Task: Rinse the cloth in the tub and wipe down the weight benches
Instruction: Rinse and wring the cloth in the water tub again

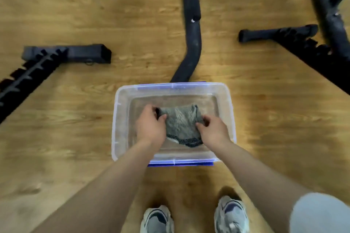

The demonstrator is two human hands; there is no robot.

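Grey sneakers (231, 213) nearest; beyond, clear plastic tub (116, 113) on wood floor (56, 128), grey cloth (180, 121) inside, long axis left-right, left hand (151, 126) and right hand (212, 128) each gripping one end.

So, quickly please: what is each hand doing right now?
Left hand: grips the grey cloth inside the tub.
Right hand: pinches the same cloth.
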